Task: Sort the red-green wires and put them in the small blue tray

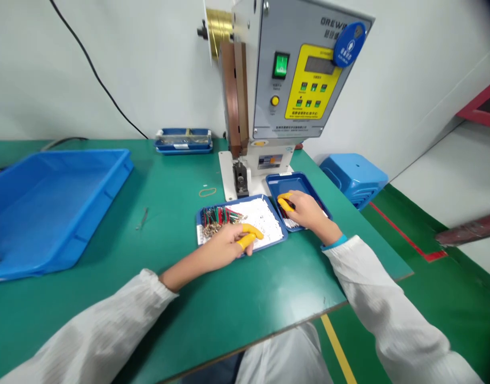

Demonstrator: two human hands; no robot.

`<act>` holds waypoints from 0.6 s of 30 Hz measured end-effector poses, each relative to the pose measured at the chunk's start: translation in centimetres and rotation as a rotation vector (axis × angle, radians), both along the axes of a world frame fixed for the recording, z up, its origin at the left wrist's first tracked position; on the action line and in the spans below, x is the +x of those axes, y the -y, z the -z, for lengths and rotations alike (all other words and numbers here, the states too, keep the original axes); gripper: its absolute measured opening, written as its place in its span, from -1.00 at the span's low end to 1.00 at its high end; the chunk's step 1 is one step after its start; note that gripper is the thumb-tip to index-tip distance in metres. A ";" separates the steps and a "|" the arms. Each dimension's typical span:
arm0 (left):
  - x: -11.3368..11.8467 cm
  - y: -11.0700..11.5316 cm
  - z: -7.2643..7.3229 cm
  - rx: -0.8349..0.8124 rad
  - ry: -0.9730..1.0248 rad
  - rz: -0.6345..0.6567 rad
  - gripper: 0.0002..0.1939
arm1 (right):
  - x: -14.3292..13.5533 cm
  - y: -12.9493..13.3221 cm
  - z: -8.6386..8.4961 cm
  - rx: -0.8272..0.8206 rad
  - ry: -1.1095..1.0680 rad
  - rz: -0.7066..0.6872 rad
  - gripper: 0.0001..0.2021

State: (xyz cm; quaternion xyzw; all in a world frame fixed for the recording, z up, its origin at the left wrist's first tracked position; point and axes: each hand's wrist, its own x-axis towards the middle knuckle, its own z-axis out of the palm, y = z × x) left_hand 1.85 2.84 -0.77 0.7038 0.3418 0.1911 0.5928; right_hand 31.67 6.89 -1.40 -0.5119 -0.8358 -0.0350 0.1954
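My left hand (231, 242), with yellow covers on thumb and forefinger, is over the front of a blue tray (283, 230). Its fingertips are pinched close together; anything between them is too small to make out. In that tray lie many small white pieces (264, 218) and a heap of short red, green and black wires (223, 215) with brassy ends. My right hand (306, 212), also in yellow finger covers, reaches into a second blue tray (296, 183) holding dark and white wires. Its fingers are curled together, and a dark bit shows by the fingertips.
A grey crimping machine (264, 122) stands behind the trays, its press head (240, 178) close to them. At left is a large blue bin (88, 208); a small blue tray (183, 143) lies by the wall. A rubber band (207, 192) and a wire scrap (143, 218) lie on the table.
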 end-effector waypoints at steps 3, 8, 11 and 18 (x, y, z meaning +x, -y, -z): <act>-0.2 0.1 0.1 0.009 0.004 0.022 -0.72 | 0.0 -0.1 0.3 -0.004 -0.022 -0.031 -0.77; -0.3 0.4 -0.4 0.007 0.062 0.032 -0.72 | -0.3 0.1 0.2 0.088 -0.090 -0.039 -0.60; -0.3 0.5 -0.6 -0.004 0.055 0.018 -0.73 | -0.9 0.8 -0.4 0.092 -0.146 -0.085 -0.60; -0.1 0.5 -0.9 0.006 -0.022 0.009 -0.72 | -2.0 1.6 -0.6 0.003 -0.178 -0.221 -0.67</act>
